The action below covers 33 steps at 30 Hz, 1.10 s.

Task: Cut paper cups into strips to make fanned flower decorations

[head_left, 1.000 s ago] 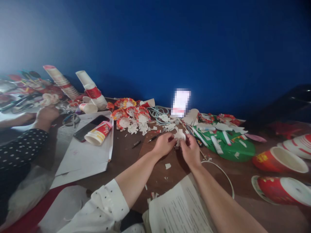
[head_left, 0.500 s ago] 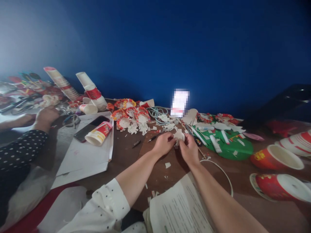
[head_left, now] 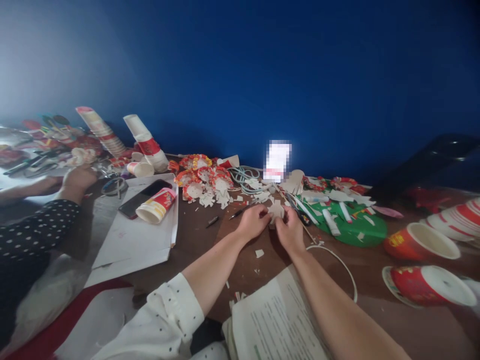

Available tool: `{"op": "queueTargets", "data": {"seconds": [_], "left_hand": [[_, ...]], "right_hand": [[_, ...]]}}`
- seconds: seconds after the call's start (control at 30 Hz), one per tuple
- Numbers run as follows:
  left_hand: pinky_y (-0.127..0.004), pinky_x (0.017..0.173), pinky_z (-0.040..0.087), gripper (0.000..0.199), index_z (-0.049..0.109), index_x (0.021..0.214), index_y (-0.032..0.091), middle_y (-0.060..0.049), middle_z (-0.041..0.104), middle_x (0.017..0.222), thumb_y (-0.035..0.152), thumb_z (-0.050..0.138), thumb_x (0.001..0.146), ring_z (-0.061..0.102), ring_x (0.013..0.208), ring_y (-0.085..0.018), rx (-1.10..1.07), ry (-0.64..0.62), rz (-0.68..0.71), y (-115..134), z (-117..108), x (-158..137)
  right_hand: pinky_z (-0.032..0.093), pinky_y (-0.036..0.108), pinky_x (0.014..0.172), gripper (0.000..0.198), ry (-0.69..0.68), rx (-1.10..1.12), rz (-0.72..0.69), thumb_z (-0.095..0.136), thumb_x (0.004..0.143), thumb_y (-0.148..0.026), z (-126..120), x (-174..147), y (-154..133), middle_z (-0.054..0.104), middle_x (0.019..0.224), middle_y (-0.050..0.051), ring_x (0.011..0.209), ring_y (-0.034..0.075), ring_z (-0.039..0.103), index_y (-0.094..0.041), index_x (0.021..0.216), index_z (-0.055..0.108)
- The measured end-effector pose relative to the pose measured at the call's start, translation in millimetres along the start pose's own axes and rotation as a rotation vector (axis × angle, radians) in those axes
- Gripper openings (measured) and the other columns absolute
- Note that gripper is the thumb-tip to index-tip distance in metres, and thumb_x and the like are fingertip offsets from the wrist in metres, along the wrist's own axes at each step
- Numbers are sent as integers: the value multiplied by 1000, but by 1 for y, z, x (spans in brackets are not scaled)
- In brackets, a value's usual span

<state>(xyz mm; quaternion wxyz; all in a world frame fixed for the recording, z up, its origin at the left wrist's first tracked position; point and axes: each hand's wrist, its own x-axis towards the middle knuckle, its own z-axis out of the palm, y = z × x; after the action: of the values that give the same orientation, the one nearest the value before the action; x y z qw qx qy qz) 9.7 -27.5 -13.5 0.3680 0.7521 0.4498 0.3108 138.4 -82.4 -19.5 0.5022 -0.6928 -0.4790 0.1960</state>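
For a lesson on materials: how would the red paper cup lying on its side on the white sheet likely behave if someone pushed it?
The red paper cup lies on its side, so a push would probably roll it in a curve, since it tapers. It looks like thin paper, so likely light and easily crushed. The white sheet under it seems smooth, so it may slide.

Craft workroom: paper cups (head_left: 155, 206) and cuttings (head_left: 210, 187) litter table (head_left: 195, 235).

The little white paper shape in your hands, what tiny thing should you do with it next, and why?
Probably keep pinching the white paper cutout and bend one flap a little further. The left hand and right hand both grip it by the fingertips just above the table, and similar finished red-and-white paper flowers lie piled beyond, so it seems half shaped.
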Motion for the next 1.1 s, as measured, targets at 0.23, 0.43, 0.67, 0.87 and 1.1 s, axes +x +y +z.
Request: {"op": "queueTargets", "data": {"seconds": [0.23,0.43,0.67,0.87,1.1], "left_hand": [[-24,68,37,16,62,76,17,1,61,73,31,62,83,51,70,-13,-5,6,3,-4,2,1],[-25,67,37,17,61,74,17,1,60,72,30,61,84,51,69,-13,-8,17,0,-3,2,1],[-25,67,38,16,61,74,17,0,61,73,30,61,84,52,70,-13,-1,19,11,-3,2,2],[-25,70,41,14,63,78,17,-1,65,77,31,62,82,55,72,-13,-54,-3,24,1,0,-1],[-25,73,43,11,64,82,18,-2,67,82,28,62,82,57,75,-14,-59,26,-26,2,1,0]], "right_hand": [[51,43,85,38,-3,15,-22,52,72,-28,0,1,2,72,100,11,88,28,66,-17,108,62],[52,42,83,36,5,12,-39,52,73,-29,1,2,3,72,97,10,85,28,66,-18,105,63],[52,41,81,38,3,21,-15,52,72,-31,2,3,3,72,96,10,83,27,66,-18,106,62],[51,43,84,37,18,30,-1,55,73,-35,1,2,1,72,99,13,89,29,66,-17,104,62],[52,41,83,35,-7,26,-8,55,74,-31,0,1,3,72,98,10,86,27,66,-19,106,61]]}}
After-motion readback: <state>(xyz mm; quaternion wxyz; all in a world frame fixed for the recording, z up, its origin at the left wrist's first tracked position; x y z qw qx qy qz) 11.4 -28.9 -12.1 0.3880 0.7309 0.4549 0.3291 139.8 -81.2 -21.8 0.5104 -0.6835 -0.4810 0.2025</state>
